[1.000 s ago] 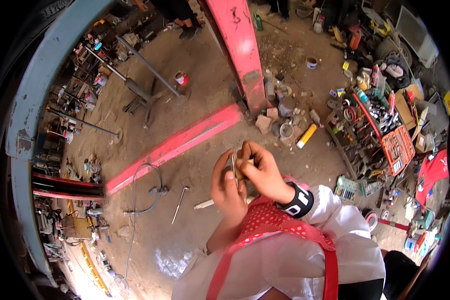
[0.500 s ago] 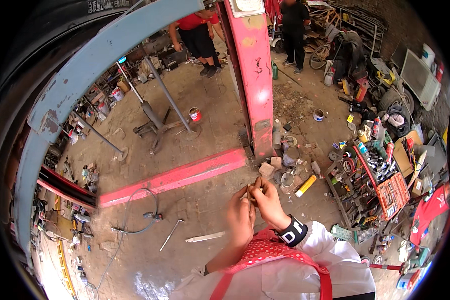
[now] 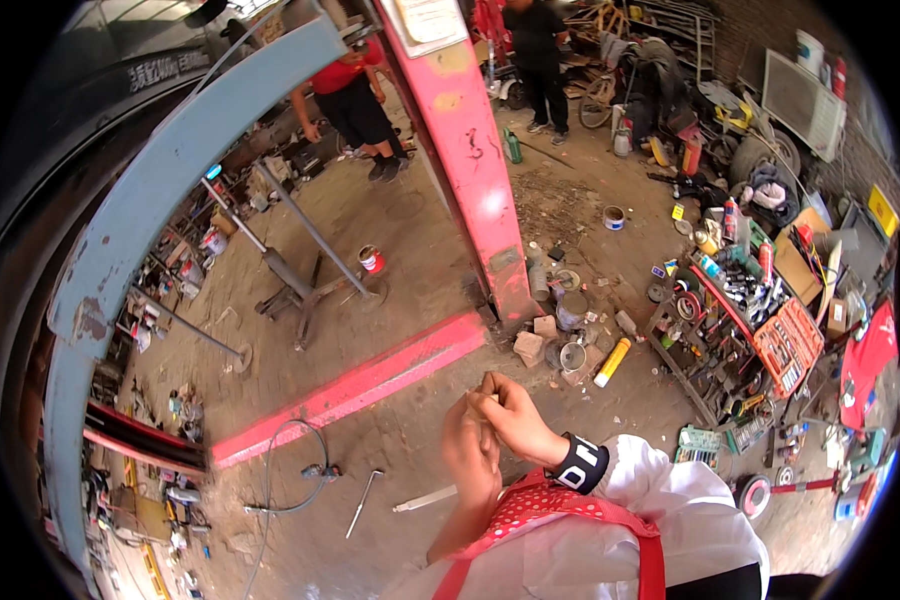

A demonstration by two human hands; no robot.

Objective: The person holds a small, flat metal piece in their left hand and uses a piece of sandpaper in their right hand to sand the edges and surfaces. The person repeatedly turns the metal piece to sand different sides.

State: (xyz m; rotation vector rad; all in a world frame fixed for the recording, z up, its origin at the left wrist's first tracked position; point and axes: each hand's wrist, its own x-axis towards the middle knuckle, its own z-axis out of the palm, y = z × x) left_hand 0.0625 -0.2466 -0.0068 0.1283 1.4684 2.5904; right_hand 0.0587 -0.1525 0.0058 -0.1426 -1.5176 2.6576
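Observation:
In front of my apron, my left hand (image 3: 473, 452) and my right hand (image 3: 515, 420) meet at the fingertips. The right one is closed in a pinch, with a black and white band (image 3: 582, 464) round its wrist. My left hand is a little blurred, its fingers curled against the right. Whatever is between them is hidden or too small to name. Below them lies the red polka-dot apron (image 3: 530, 507) over white sleeves. On the floor to the left are a pale flat strip (image 3: 425, 499) and a long-handled wrench (image 3: 364, 504).
A pink lift post (image 3: 480, 170) rises ahead, its pink floor beam (image 3: 350, 390) running left. An air hose (image 3: 268, 490) with a tool lies near it. Bricks (image 3: 530, 348), a yellow tube (image 3: 612, 362) and a crowded tool bench (image 3: 730, 310) stand right. Two people (image 3: 362, 105) are beyond.
The view has turned slightly, so the post and people sit further left. My hands remain together at the fingertips, now a little lower in view.

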